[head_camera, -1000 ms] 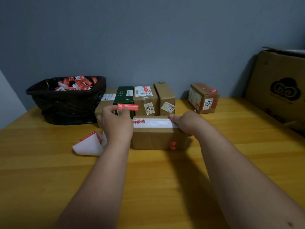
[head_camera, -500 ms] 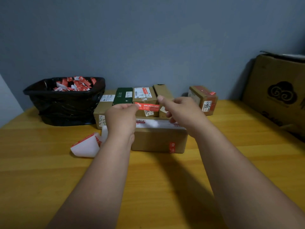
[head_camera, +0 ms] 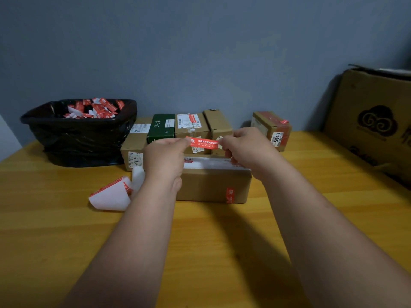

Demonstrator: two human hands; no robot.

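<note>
You hold the red sticker (head_camera: 204, 142) stretched between both hands: your left hand (head_camera: 164, 156) pinches its left end and your right hand (head_camera: 246, 148) its right end, each grip narrow and closed on the strip. It hangs in the air just above the brown box (head_camera: 213, 185) on the tabletop (head_camera: 66, 241), in front of the row of parcels (head_camera: 191, 125)

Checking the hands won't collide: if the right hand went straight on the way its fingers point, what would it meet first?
Probably the left hand, which pinches the other end of the red sticker; the right hand points leftward along it. Depth is unclear.
</note>
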